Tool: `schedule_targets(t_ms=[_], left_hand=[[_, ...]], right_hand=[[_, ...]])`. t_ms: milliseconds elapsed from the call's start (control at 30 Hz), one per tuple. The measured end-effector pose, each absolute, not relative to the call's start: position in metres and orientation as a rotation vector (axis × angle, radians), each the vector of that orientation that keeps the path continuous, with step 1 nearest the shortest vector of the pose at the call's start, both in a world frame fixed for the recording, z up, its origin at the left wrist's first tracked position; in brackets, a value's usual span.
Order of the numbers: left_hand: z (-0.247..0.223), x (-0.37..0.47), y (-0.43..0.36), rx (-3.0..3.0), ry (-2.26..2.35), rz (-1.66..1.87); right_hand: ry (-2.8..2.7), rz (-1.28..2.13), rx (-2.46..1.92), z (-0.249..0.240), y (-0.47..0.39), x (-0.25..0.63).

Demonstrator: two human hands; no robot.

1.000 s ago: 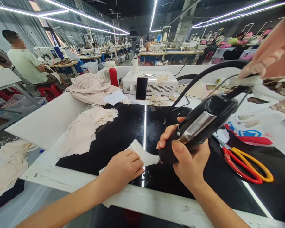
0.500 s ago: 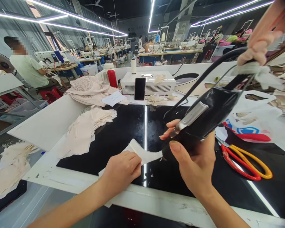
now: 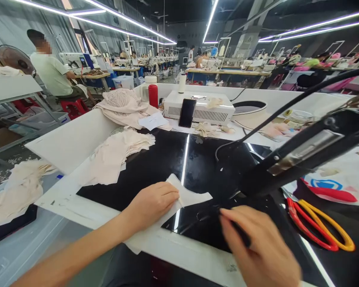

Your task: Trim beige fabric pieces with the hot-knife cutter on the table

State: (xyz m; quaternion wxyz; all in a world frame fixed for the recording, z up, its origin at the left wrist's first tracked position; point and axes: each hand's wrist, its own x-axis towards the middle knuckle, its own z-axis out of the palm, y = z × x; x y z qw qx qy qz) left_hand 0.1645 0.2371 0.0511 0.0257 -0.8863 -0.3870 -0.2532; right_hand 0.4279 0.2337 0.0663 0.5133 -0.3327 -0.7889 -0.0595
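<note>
My left hand is closed on a cream fabric piece at the front edge of the black work surface, its narrow end pointing right. To the right of it, my right hand is blurred, thumb and fingers pinched around something dark and thin that I cannot make out. Above that hand a black corded tool with a metal plate hangs at a slant, apart from my fingers. Scissors with red and orange handles lie to the right of my right hand.
A stack of cream fabric pieces lies on the left. Behind stand a phone, a white slotted box and a red bottle. A plastic bag is at the right. A person sits far left.
My right hand has let go of the black corded tool, which has swung up and right. That hand has moved lower, near the surface. The fabric's right end is free of the tool.
</note>
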Motion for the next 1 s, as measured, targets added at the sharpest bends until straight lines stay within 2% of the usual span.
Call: schedule_targets(t_ms=[167,367,633,1000], left_hand=[[0.039,0.162,0.242,-2.768,-1.239,-0.8],[0.036,0.169,0.243,-2.733,-1.203,-0.911],[0.023,0.177,0.246,-2.721,-1.239,-0.912],[0.027,0.178,0.244,-2.765,-1.325,-0.867]], right_hand=[[-2.296,-0.136,-0.766,0.049,0.235,0.405],[-2.405,-0.336,-0.764,0.037,0.244,0.399],[-2.545,-0.539,-0.738,0.045,0.246,0.4],[-2.483,-0.28,-0.836,0.051,0.229,0.412]])
